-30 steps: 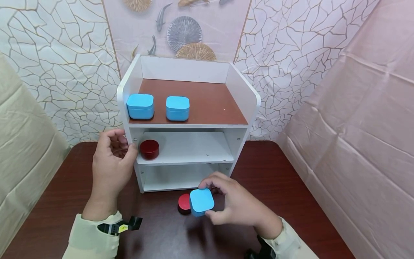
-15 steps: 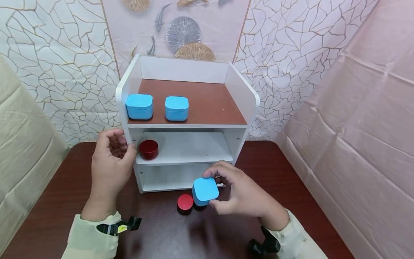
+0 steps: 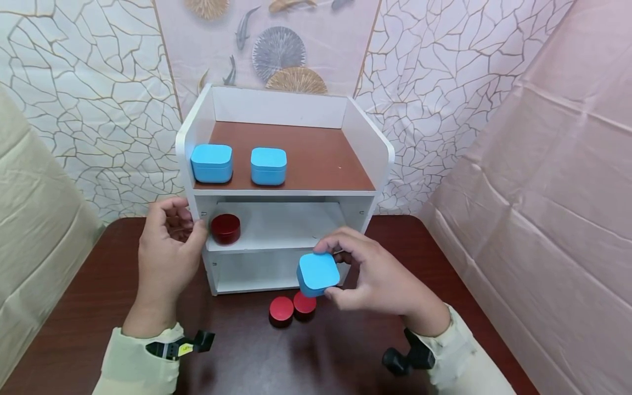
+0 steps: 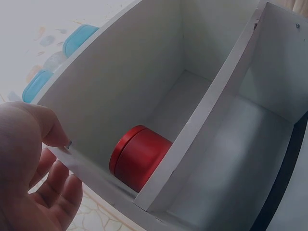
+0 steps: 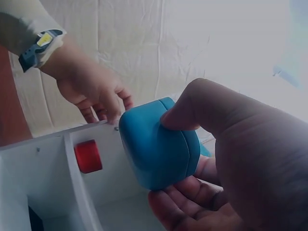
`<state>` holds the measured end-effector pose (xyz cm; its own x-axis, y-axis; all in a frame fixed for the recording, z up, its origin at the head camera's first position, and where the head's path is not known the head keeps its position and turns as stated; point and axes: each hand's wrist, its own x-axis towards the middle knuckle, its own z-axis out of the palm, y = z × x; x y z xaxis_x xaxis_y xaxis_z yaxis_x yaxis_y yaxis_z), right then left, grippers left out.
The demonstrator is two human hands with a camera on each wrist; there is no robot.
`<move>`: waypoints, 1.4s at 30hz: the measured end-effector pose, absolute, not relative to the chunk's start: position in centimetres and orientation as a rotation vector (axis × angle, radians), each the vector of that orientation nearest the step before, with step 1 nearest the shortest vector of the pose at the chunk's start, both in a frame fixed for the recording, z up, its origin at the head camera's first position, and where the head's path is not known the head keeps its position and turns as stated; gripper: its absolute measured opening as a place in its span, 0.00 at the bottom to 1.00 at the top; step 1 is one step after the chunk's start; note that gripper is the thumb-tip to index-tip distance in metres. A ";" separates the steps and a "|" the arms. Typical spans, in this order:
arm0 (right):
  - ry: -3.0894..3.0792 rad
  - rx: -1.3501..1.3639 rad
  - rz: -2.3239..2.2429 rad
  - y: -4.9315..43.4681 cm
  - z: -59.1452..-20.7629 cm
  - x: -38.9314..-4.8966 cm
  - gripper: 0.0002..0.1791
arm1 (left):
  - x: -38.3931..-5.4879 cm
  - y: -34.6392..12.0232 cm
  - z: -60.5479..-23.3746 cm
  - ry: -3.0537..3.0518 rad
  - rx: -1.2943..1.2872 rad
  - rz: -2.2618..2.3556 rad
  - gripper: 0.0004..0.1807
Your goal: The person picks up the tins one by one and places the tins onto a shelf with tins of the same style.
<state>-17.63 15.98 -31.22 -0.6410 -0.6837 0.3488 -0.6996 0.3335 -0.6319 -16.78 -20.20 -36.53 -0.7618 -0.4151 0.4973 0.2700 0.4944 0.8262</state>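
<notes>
My right hand [image 3: 375,274] pinches a blue square lidded box [image 3: 318,272] between thumb and fingers, in the air before the white shelf unit [image 3: 283,193]. In the right wrist view, the thumb lies across the box [image 5: 156,144] near its lid seam. At the unit's left side, my left hand [image 3: 170,241] holds the side panel's front edge; the thumb [image 4: 55,130] is at the edge, the other fingers outside. Two blue boxes, one at the left [image 3: 212,163] and another [image 3: 269,165], stand on the brown top shelf. A red round tin [image 3: 225,229] sits at the middle shelf's left end.
Two red-lidded round tins, one left [image 3: 281,311] and one right [image 3: 305,305], stand close together on the dark wooden table [image 3: 247,362] before the unit. The unit's lower shelf [image 3: 261,271] lies behind them. Patterned cloth [image 3: 99,99] hangs behind.
My right hand has raised the blue box up and slightly right, towards the shelves, uncovering the second red tin on the table. The left hand stays at the side panel.
</notes>
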 end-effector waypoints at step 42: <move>-2.599 1.324 1.434 16.3 -21.2 -21.5 0.30 | -16.8 -20.2 -36.5 -2.061 0.116 -1.314 0.25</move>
<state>-21.54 16.34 -21.19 -0.6631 -0.6973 0.2720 -0.6019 0.2807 -0.7476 -16.80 -20.17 -36.54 -0.7647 -0.4140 0.4939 0.2730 0.4862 0.8301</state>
